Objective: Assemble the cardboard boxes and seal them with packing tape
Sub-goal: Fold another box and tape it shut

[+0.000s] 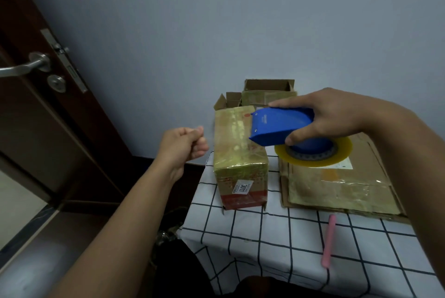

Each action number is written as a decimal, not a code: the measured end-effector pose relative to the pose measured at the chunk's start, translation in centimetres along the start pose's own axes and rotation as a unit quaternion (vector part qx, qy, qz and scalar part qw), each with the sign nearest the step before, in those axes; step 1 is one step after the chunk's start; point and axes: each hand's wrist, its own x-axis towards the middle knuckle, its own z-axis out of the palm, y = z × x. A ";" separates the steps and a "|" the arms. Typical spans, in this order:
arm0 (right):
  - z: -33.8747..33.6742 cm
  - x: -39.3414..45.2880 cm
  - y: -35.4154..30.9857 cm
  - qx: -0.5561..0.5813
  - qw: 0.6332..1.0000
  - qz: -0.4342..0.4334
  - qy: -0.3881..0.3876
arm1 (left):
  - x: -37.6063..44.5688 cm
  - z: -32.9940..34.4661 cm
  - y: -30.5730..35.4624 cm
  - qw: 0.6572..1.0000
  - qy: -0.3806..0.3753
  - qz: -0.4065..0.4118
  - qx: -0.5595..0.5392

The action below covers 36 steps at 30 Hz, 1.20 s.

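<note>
My right hand (pixel 332 117) grips a blue tape dispenser (pixel 279 126) from above, with its roll of clear yellowish tape (pixel 313 158) hanging below. The dispenser's mouth is over the top of a closed, tape-covered cardboard box (pixel 240 153) that stands on the table and bears a white label. My left hand (pixel 185 141) hovers left of that box with thumb and forefinger pinched together. A faint clear strip seems to run from them to the dispenser. A flattened, taped cardboard box (pixel 337 184) lies to the right under the roll.
Two open cardboard boxes (pixel 269 90) stand at the back against the wall. A pink stick-shaped tool (pixel 328 240) lies on the checked tablecloth (pixel 265 237) near the front. A dark wooden door (pixel 36 117) with a metal handle (pixel 24 66) is at the left.
</note>
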 end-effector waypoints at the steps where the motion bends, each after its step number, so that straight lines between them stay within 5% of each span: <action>1: 0.2 0.0 0.1 0.001 1.000 0.002 -0.016 | -0.4 0.0 -1.0 1.000 0.003 -0.005 0.009; 16: 2.7 0.4 1.1 0.022 0.994 0.034 -0.099 | -2.6 0.9 -5.7 0.997 0.019 -0.016 0.079; 36: 5.6 0.7 3.1 0.063 0.992 0.039 -0.103 | -2.0 0.9 -7.7 0.993 -0.002 -0.086 0.081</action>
